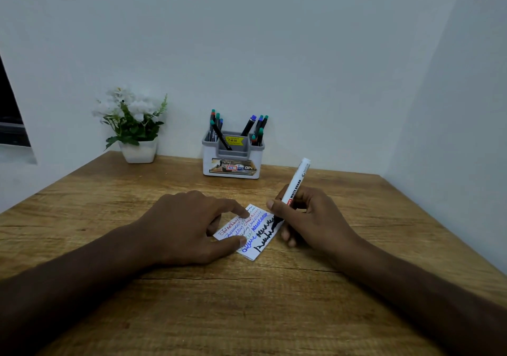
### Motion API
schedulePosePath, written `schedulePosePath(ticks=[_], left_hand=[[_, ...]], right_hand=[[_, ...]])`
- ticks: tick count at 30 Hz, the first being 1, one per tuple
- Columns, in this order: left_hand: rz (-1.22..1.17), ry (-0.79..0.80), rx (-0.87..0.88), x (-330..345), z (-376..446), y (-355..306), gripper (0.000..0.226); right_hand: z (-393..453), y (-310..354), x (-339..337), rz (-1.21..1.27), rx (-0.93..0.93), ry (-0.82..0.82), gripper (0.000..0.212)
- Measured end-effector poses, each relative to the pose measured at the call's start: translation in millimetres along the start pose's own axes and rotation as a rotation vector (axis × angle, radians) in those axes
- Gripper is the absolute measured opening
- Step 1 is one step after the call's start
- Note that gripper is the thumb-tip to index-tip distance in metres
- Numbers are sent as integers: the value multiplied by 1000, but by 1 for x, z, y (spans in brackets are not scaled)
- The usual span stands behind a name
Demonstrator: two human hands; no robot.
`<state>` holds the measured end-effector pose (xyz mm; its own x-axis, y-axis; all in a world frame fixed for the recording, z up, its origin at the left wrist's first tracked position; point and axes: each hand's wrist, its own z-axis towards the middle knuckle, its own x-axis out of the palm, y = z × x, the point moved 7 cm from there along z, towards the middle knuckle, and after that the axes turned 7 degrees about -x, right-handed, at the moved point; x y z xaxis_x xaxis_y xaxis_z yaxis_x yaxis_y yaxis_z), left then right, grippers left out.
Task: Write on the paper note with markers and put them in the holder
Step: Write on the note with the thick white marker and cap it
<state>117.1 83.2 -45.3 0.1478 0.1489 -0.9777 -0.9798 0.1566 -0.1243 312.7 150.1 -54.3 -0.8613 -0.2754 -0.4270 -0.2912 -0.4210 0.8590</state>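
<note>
right hand (310, 218) is curled round a white marker (295, 184), tip down on the paper note (248, 232) mid-desk, barrel leaning back toward the far edge and reading "white board". left hand (189, 226) lies flat with fingers spread, thumb and forefinger pinning the note's left side. holder (232, 154) at the desk's (247, 314) far edge has a yellow "49.00" sticker.

The note (248, 232) is white with scribbly lines in red, blue, green, then thick blue and black. The marker (297, 182) is white with black lettering. The holder (232, 160) is grey-white with a yellow price sticker, and its pens (219, 130) are black with teal, red and blue caps. The desk (247, 300) is tan woodgrain. White flowers (129, 106), white pot.
</note>
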Motion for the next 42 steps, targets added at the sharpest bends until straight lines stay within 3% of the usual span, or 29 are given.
schedulePosePath(ticks=[12, 16, 20, 25, 29, 32, 36, 42], left_hand=[[5, 18, 9, -1, 1, -2, 53], [4, 7, 14, -1, 0, -2, 54], [2, -8, 25, -3, -1, -2, 53], [-46, -103, 41, -8, 0, 0, 63], [-104, -108, 67, -7, 1, 1, 70], [-132, -56, 70, -5, 4, 8, 63], [-132, -3, 67, -6, 6, 20, 37], [-98, -181, -59, -14, 11, 34, 29]], right_hand=[[4, -10, -6, 78, 65, -49, 25], [1, -5, -9, 97, 38, -141, 21], [-1, 10, -12, 249, -32, -228, 19], [-7, 17, 6, 476, 2, -146, 2], [-9, 19, 12, 604, 50, -127, 20], [-10, 16, 12, 587, 92, -143, 19], [-11, 13, 16, 559, 164, -139, 16], [-16, 22, 30, 647, 125, -40, 18]])
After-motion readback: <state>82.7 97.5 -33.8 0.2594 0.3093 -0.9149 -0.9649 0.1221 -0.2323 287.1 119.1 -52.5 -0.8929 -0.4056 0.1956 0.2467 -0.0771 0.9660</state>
